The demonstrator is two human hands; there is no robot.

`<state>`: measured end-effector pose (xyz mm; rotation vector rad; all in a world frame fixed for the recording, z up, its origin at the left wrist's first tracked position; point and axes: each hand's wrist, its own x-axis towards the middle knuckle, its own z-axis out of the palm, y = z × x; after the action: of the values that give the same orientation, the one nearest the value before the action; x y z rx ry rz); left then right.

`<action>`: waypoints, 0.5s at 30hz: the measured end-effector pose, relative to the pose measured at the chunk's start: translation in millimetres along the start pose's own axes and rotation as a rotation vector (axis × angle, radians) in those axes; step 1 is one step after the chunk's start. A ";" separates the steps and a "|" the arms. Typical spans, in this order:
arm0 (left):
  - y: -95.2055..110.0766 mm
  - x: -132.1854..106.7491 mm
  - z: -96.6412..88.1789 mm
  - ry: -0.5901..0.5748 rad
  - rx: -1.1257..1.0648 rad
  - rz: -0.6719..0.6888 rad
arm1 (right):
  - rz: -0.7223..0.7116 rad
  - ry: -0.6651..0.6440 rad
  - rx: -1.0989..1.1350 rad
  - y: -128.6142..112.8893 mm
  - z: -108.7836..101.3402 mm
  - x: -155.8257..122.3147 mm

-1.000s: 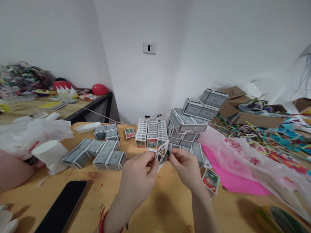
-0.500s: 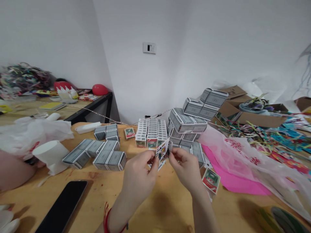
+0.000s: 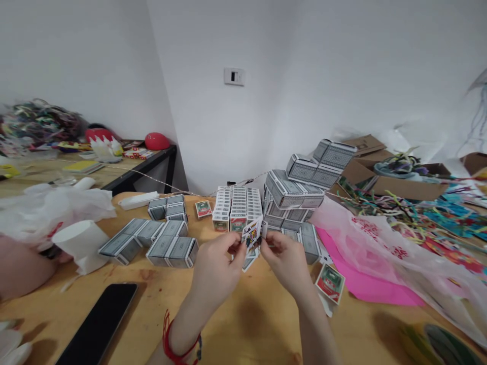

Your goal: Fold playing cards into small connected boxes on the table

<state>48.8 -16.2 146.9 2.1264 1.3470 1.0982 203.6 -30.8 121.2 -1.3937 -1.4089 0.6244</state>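
Observation:
Both my hands are raised over the wooden table (image 3: 243, 324) and pinch a small fan of playing cards (image 3: 251, 237) between them. My left hand (image 3: 216, 271) grips the cards from the left with thumb and fingers closed. My right hand (image 3: 287, 261) holds their right edge the same way. A face card shows on top. Just behind the cards stand rows of small card packs (image 3: 238, 207) and a pile of grey patterned boxes (image 3: 300, 190). A single red-and-green card pack (image 3: 329, 282) lies to the right of my right wrist.
A black phone (image 3: 99, 324) lies at the front left. Grey boxes (image 3: 152, 242) and a white paper cup (image 3: 80, 242) sit left, beside white plastic bags (image 3: 45, 205). Pink paper (image 3: 365, 284), a clear bag and coloured pipe cleaners (image 3: 418, 215) fill the right. Another person's arm (image 3: 21, 268) rests at far left.
My hands have shifted slightly left and down with the cards, and the cards are fanned a little differently. Nothing else on the table has moved.

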 end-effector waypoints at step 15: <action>2.4 -0.8 0.1 0.017 -0.027 -0.036 | 0.023 0.038 0.009 0.8 7.0 -0.7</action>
<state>50.1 -17.9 148.1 2.0701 1.3654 1.1165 197.5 -29.3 117.8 -1.4092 -1.3608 0.6153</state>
